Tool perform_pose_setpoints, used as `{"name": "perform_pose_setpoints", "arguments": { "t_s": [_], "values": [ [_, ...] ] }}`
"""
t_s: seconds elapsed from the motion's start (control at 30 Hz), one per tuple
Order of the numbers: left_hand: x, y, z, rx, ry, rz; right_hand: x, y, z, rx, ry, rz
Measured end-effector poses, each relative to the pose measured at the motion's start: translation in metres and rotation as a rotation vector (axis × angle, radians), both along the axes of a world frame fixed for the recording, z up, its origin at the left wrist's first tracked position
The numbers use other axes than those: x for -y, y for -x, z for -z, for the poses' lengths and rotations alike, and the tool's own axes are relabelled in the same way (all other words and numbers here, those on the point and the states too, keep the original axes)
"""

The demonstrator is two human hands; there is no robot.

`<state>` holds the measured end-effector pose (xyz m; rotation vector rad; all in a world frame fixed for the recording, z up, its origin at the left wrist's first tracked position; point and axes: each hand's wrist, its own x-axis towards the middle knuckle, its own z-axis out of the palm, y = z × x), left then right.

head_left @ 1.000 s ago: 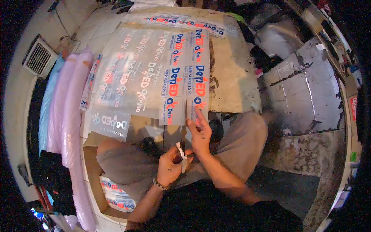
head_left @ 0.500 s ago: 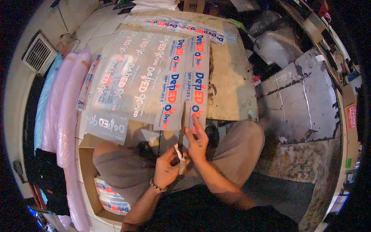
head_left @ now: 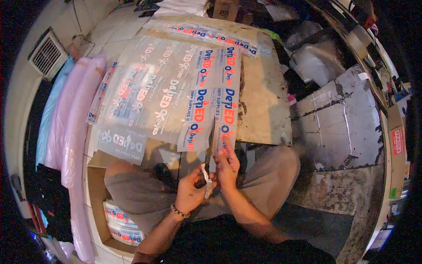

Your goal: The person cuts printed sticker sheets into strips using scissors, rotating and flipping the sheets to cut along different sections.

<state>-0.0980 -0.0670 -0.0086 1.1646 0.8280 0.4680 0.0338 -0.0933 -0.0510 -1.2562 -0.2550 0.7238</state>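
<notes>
My left hand [head_left: 190, 193], with a beaded bracelet at the wrist, is closed round the white-wrapped handle of scissors [head_left: 206, 180]. The dark blades point away from me, into a slit in the printed plastic sheet [head_left: 200, 101]. My right hand [head_left: 227, 167] pinches the near edge of the sheet's right strip, just right of the blades. Red and blue lettering covers the strips either side of the slit. The sheet's left part, with pale lettering, lies over the wooden board [head_left: 266, 105] and hangs past its near edge.
A cardboard box [head_left: 99, 185] with printed packs [head_left: 123, 226] stands beside my left knee. Pink plastic-wrapped rolls [head_left: 77, 123] and a blue one [head_left: 52, 114] lie at the left. Printed strips [head_left: 211, 35] lie across the board's far end. Flattened silvery panels [head_left: 343, 119] are at the right.
The view has shifted, so the board and sheet sit lower in it. My right hand still holds the strip, its fingers now bent more closely together. The scissors remain in my left hand.
</notes>
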Motion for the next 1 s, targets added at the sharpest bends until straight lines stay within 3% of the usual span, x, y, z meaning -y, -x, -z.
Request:
{"name": "perform_pose_setpoints", "arguments": {
  "t_s": [0.27,0.57,1.0],
  "values": [
    [-0.002,0.000,0.009,0.110,0.135,0.015,0.000,0.000,0.001,0.006,-0.038,-0.024],
    [-0.013,-0.007,-0.006,0.005,0.062,0.045,0.001,-0.001,0.010,-0.053,-0.066,-0.048],
    [-0.021,-0.018,-0.006,0.057,0.072,0.001,0.005,-0.006,0.022,-0.091,-0.102,-0.093]
  ]
}}
